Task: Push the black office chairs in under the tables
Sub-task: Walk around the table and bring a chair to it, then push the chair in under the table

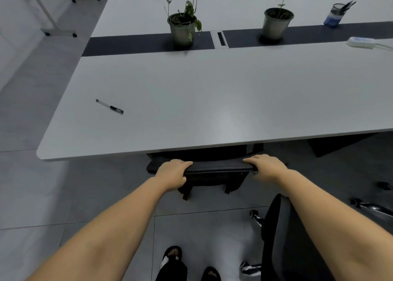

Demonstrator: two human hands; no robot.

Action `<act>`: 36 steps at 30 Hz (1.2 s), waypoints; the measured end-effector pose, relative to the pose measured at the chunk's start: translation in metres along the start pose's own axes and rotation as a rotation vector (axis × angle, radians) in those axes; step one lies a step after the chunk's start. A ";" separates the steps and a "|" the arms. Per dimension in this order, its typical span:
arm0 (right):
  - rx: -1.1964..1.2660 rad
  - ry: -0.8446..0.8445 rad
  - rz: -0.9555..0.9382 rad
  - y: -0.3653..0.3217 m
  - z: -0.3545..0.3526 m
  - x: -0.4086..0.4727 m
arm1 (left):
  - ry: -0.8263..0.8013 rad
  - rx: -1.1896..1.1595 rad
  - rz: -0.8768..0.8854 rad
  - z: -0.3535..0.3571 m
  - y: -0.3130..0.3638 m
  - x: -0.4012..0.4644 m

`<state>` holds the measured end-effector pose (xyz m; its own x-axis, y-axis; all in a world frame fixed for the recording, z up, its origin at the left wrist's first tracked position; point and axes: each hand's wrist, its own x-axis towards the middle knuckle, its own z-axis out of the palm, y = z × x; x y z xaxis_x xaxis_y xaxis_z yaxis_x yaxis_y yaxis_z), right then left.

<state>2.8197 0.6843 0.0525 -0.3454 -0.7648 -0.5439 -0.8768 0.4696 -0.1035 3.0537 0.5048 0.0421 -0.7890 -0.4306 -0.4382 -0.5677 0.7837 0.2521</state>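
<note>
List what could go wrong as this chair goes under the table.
1. Both hands, left and right, grip the top of the chair backrest right by the table edge; pushing further could pinch the fingers against it.
2. A second chair stands close beside the right forearm, its base near the feet; a step forward could trip on it.
3. A hard bump might roll the pen or shake the plant pots.

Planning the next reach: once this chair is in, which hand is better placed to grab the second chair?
Right. The second black chair stands out from the table, directly under the right forearm, near the right hand. The left hand grips the far end of the first chair's backrest.
</note>
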 end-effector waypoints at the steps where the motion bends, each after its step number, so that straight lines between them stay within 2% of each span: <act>1: 0.004 -0.004 -0.002 -0.003 0.003 -0.005 | 0.007 -0.005 0.016 -0.002 -0.002 -0.009; 5: 0.182 0.183 -0.064 -0.036 -0.006 -0.030 | 0.172 -0.115 0.037 -0.008 -0.003 -0.056; 12: 0.872 0.542 -0.184 -0.128 -0.015 -0.118 | 0.589 -0.537 0.022 -0.015 0.004 -0.165; 14: 0.989 0.588 -0.173 -0.138 0.007 -0.149 | 0.674 -0.692 0.025 -0.007 0.014 -0.203; 17: 1.078 0.555 -0.134 -0.145 0.051 -0.197 | 0.719 -0.887 -0.018 0.021 0.029 -0.255; 21: 1.236 0.537 0.002 -0.144 0.102 -0.252 | 0.687 -1.033 -0.079 0.066 0.045 -0.295; 26: 1.393 0.593 0.180 -0.155 0.145 -0.306 | 0.532 -1.056 -0.018 0.093 0.059 -0.313; 36: 1.541 0.981 0.539 -0.218 0.209 -0.388 | 0.234 -0.969 0.265 0.093 0.053 -0.319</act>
<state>3.2150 0.9710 0.1121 -0.9678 -0.1093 -0.2269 0.1999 0.2150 -0.9559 3.2976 0.7253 0.1150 -0.8834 -0.4545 -0.1143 -0.2326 0.2134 0.9489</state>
